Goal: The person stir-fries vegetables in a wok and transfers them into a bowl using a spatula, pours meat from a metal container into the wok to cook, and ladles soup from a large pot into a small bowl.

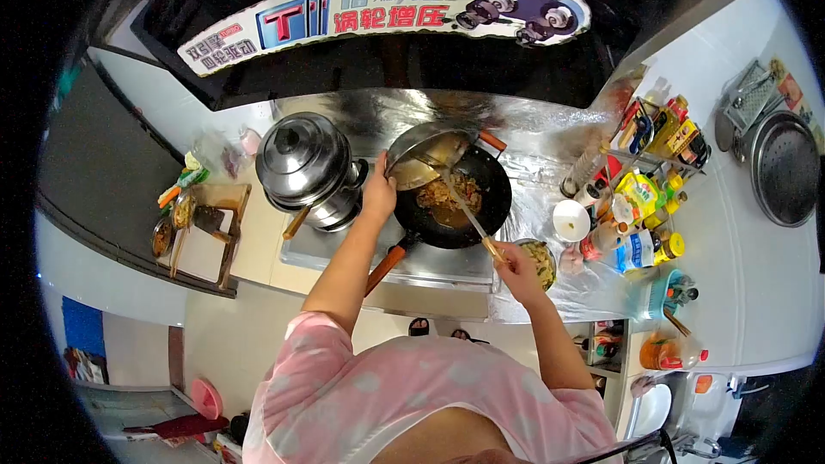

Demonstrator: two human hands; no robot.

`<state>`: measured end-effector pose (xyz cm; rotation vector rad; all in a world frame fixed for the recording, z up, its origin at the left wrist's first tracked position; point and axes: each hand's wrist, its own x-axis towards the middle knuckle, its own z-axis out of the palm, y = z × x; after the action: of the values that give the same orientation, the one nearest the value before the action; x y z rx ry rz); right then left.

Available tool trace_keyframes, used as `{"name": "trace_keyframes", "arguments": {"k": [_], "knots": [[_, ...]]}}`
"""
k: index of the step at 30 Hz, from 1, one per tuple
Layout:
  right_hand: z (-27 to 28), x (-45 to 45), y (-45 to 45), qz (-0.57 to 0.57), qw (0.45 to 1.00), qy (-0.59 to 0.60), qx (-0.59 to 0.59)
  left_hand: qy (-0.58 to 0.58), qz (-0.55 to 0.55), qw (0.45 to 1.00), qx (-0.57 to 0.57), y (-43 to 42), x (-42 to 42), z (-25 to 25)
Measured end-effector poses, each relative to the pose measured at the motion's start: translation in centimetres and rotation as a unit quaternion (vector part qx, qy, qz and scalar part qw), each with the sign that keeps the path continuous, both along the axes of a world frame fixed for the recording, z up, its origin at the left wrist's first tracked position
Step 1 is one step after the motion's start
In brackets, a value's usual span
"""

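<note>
My left hand (pixel 379 192) grips the rim of a metal bowl (pixel 414 143), which is tilted over the upper left of a black wok (pixel 493 192). Brown food (pixel 447 203) in sauce lies in the wok. My right hand (pixel 518 268) is closed around the wooden handle of a long metal spatula (pixel 467 210); its far end reaches up to the bowl's lower edge above the food. A dish of chopped food (pixel 542 263) stands just beyond my right hand, partly hidden by it.
A steel steamer pot (pixel 302 160) stands left of the wok. Further left is a cutting board (pixel 204 244) with a cleaver (pixel 209 221). To the right are a white bowl (pixel 571 220), seasoning bottles and a rack (pixel 657 163). A range hood (pixel 387 77) overhangs the stove.
</note>
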<state>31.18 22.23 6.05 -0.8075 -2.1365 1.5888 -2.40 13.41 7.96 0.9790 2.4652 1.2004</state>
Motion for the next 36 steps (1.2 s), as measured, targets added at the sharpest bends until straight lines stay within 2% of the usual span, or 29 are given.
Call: {"name": "trace_keyframes", "arguments": {"k": [1,4,7,10,13,16,19,22,25,28,31,34,36], "knots": [[-0.4,-0.6,0.0,0.011,0.999,0.048,-0.015,-0.015,-0.013,1.000,0.006,0.2,0.0,-0.1],[0.6,-0.8,-0.1,0.033,0.999,-0.014,0.039,-0.042,-0.022,0.999,0.015,0.3,0.3,0.5],[0.5,0.0,0.6,0.022,0.960,0.005,0.279,0.012,-0.036,0.999,-0.034,-0.7,1.1,3.0],[3.8,1.1,0.5,0.023,0.931,-0.128,0.342,0.051,-0.046,0.996,-0.055,-1.2,0.8,2.9],[4.3,0.6,-0.4,-0.036,0.928,-0.129,0.347,0.076,-0.045,0.995,-0.050,-1.0,1.4,2.6],[4.8,-0.6,-1.3,-0.050,0.916,-0.149,0.369,0.095,-0.034,0.992,-0.076,-0.4,2.7,3.4],[3.3,-0.3,-2.5,-0.026,0.914,-0.158,0.374,0.146,-0.023,0.988,-0.053,-0.1,2.9,3.6],[4.6,0.3,-3.3,-0.028,0.927,-0.145,0.344,0.145,-0.013,0.989,-0.026,-0.1,2.7,3.7],[3.5,0.0,-2.9,-0.057,0.932,-0.123,0.337,0.148,-0.023,0.987,-0.057,0.2,2.7,3.3],[2.6,-0.2,-2.6,-0.039,0.925,-0.118,0.359,0.126,-0.020,0.990,-0.055,0.4,3.5,4.2],[3.0,0.5,-3.3,0.010,0.930,-0.159,0.331,0.091,-0.004,0.996,-0.015,0.3,2.9,4.6],[2.4,0.5,-3.6,-0.011,0.960,-0.111,0.258,0.090,-0.020,0.996,0.015,0.1,2.5,3.9],[1.7,0.0,-3.2,-0.037,0.963,-0.057,0.260,0.062,-0.036,0.997,-0.004,-0.1,2.7,3.6]]}}
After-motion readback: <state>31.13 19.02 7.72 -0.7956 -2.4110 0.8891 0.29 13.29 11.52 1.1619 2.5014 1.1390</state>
